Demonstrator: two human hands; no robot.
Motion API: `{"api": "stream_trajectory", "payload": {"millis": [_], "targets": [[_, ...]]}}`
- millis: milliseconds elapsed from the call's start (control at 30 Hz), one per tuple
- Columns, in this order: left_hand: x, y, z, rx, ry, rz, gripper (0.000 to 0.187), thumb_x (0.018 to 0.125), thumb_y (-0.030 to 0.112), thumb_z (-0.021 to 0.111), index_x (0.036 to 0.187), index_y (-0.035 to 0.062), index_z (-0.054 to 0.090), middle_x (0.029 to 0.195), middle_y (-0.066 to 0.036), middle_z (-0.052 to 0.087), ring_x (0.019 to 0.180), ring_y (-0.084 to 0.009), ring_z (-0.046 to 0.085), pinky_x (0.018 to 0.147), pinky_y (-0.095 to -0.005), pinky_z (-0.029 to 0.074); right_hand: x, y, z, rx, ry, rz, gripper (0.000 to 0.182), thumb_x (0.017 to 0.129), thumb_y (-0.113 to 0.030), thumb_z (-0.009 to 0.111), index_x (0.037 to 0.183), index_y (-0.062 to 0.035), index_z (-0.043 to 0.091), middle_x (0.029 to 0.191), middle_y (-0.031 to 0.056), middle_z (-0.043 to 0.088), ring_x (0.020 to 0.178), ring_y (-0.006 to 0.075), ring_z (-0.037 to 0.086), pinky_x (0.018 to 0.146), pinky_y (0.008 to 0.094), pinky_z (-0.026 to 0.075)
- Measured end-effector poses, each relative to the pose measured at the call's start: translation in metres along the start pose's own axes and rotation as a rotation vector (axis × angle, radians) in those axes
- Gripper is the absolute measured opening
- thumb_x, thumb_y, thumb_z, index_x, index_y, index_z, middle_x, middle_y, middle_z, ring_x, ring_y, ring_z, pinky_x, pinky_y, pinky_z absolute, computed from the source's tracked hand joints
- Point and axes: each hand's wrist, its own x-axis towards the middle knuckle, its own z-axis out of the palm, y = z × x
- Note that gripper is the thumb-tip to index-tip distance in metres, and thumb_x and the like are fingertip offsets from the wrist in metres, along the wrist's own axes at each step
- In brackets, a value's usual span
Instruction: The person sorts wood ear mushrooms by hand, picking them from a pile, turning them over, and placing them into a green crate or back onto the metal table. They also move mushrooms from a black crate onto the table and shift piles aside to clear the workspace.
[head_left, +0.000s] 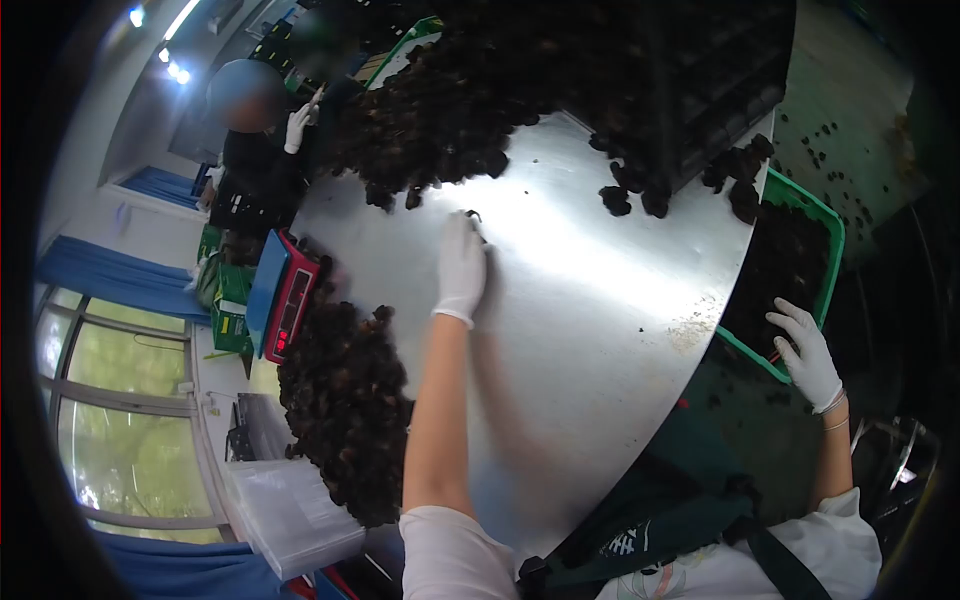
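My left hand (pixel 461 262), in a white glove, reaches over the middle of the shiny metal table (pixel 560 290). Its fingers are together at a small dark piece (pixel 474 215); how firmly they hold it is hard to make out. At the right, my right hand (pixel 803 352), also gloved in white, is at the near rim of a green crate (pixel 838 250) filled with dark pieces, its fingers spread apart. A large heap of dark, lumpy pieces (pixel 440 120) covers the far part of the table. Another heap (pixel 345 400) lies at the left edge.
A red and blue scale (pixel 290 300) stands at the left edge. Beyond it is a co-worker (pixel 262 150) with a white-gloved hand raised. Clear plastic bags (pixel 295 510) lie at the lower left. Dark bits are scattered on the floor (pixel 860 120) at the upper right.
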Motion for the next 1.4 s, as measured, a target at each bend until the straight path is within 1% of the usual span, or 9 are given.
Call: {"api": "stream_trajectory", "payload": {"millis": [133, 200, 300, 600, 700, 1000, 1100, 1233, 1400], "targets": [[-0.034, 0.114, 0.009, -0.297, -0.309, 0.033, 0.058, 0.104, 0.025, 0.034, 0.153, -0.0054, 0.025, 0.159, -0.026, 0.029, 0.148, -0.0358, 0.028, 0.123, -0.0391, 0.020, 0.020, -0.035, 0.009, 0.035, 0.121, -0.176, 0.028, 0.085, 0.001, 0.061, 0.112, -0.0026, 0.067, 0.124, 0.0169, 0.063, 0.115, 0.0337, 0.059, 0.097, 0.0383, 0.047], [-0.055, 0.152, 0.005, -0.637, -0.340, 0.148, 0.055, 0.103, 0.019, 0.039, 0.151, -0.0067, 0.032, 0.156, -0.025, 0.035, 0.147, -0.0333, 0.032, 0.122, -0.0348, 0.022, 0.029, -0.062, 0.018, 0.138, 0.145, -0.235, 0.024, 0.083, 0.003, 0.061, 0.106, -0.0023, 0.068, 0.114, 0.0158, 0.067, 0.107, 0.0338, 0.062, 0.094, 0.0388, 0.048], [-0.074, 0.157, -0.018, -0.677, -0.181, 0.032, 0.053, 0.102, 0.016, 0.041, 0.149, -0.0078, 0.035, 0.154, -0.024, 0.039, 0.146, -0.0323, 0.035, 0.121, -0.0349, 0.024, 0.033, -0.106, 0.037, 0.273, 0.146, -0.345, 0.020, 0.081, 0.005, 0.060, 0.097, -0.0019, 0.070, 0.103, 0.0140, 0.069, 0.098, 0.0334, 0.065, 0.089, 0.0408, 0.050], [-0.195, 0.036, -0.076, -0.269, 0.099, -0.071, 0.047, 0.092, 0.000, 0.047, 0.139, -0.0032, 0.049, 0.148, -0.023, 0.045, 0.142, -0.0378, 0.039, 0.118, -0.0430, 0.030, 0.063, -0.199, 0.156, 0.017, -0.371, -0.987, 0.058, 0.097, -0.030, 0.055, 0.141, 0.0068, 0.044, 0.148, 0.0262, 0.043, 0.143, 0.0397, 0.035, 0.118, 0.0477, 0.030], [-0.205, 0.027, -0.065, -0.143, 0.116, 0.018, 0.047, 0.091, 0.001, 0.049, 0.138, -0.0033, 0.049, 0.148, -0.024, 0.045, 0.141, -0.0396, 0.038, 0.117, -0.0441, 0.030, 0.093, -0.215, 0.196, -0.159, -0.388, -0.871, 0.067, 0.097, -0.036, 0.052, 0.144, 0.0087, 0.038, 0.152, 0.0295, 0.037, 0.144, 0.0412, 0.033, 0.121, 0.0473, 0.025], [-0.207, 0.031, -0.063, -0.094, 0.083, 0.089, 0.050, 0.089, 0.006, 0.058, 0.138, 0.0002, 0.050, 0.146, -0.022, 0.045, 0.141, -0.0416, 0.037, 0.118, -0.0466, 0.028, 0.173, -0.193, 0.181, -0.461, 0.111, -0.410, 0.068, 0.098, -0.037, 0.050, 0.144, 0.0113, 0.037, 0.151, 0.0302, 0.038, 0.144, 0.0398, 0.033, 0.120, 0.0450, 0.025], [-0.204, 0.035, -0.065, -0.087, 0.053, 0.044, 0.049, 0.090, 0.009, 0.059, 0.138, 0.0005, 0.051, 0.146, -0.021, 0.045, 0.140, -0.0411, 0.038, 0.118, -0.0470, 0.028, 0.179, -0.205, 0.186, -0.579, 0.055, -0.278, 0.076, 0.097, -0.043, 0.048, 0.146, 0.0121, 0.033, 0.155, 0.0315, 0.031, 0.147, 0.0415, 0.027, 0.122, 0.0475, 0.020], [-0.203, 0.036, -0.064, -0.109, 0.056, 0.029, 0.049, 0.090, 0.011, 0.060, 0.137, 0.0007, 0.052, 0.146, -0.020, 0.046, 0.140, -0.0407, 0.038, 0.118, -0.0474, 0.028, 0.187, -0.258, 0.226, -0.191, -0.123, -0.542, 0.077, 0.098, -0.043, 0.049, 0.149, 0.0103, 0.030, 0.158, 0.0294, 0.028, 0.149, 0.0400, 0.023, 0.123, 0.0455, 0.019], [-0.204, 0.034, -0.063, -0.063, 0.054, 0.054, 0.049, 0.090, 0.011, 0.061, 0.137, 0.0005, 0.052, 0.145, -0.019, 0.047, 0.139, -0.0402, 0.039, 0.117, -0.0474, 0.030, 0.237, -0.293, 0.273, -0.508, -0.051, -0.415, 0.074, 0.102, -0.047, 0.039, 0.150, 0.0088, 0.030, 0.158, 0.0282, 0.028, 0.150, 0.0367, 0.025, 0.123, 0.0422, 0.018]]}}
